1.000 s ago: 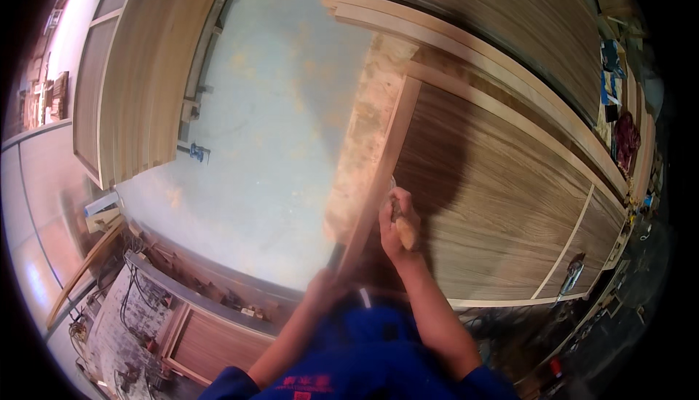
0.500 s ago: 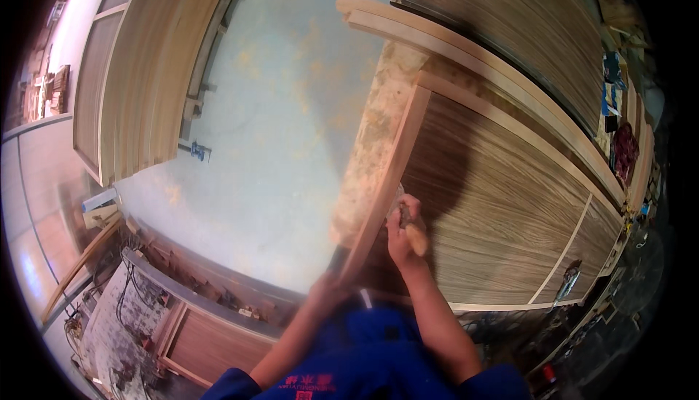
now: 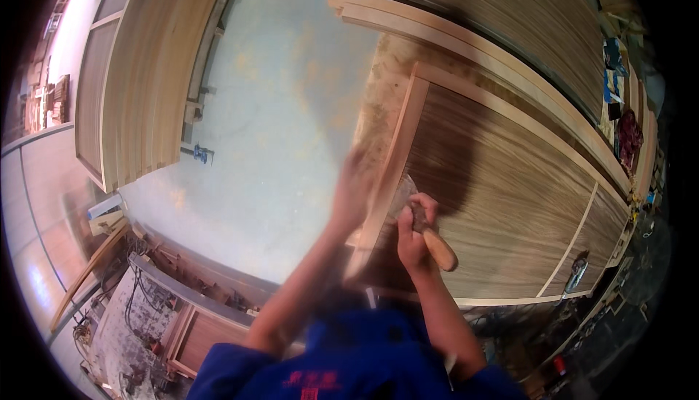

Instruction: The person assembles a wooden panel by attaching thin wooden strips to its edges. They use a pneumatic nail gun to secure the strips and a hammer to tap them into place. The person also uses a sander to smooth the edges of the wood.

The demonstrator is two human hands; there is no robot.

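Note:
My right hand point(image 3: 419, 229) is closed around a putty knife point(image 3: 440, 249) with a rounded wooden handle. Its flat blade points away from me and lies against the inner edge of the pale wooden frame strip point(image 3: 397, 156). Inside that strip is a dark, wood-grained panel point(image 3: 502, 181). On the strip's outer left side is my left hand point(image 3: 353, 189), smeared by motion. Whether it touches the strip or the bare board point(image 3: 378, 79) underneath, I cannot tell.
Long pale wooden strips point(image 3: 466, 39) lie beyond the panel. Another wood-grained panel point(image 3: 495, 28) is at the far right. A stack of panels point(image 3: 145, 72) stands left, with a blue clamp point(image 3: 200, 154) beside it. A metal tool point(image 3: 577, 272) rests on the panel's near right.
My left hand has moved up and forward along the frame strip's outer side. My right hand has shifted slightly right with the putty knife, whose blade now shows more.

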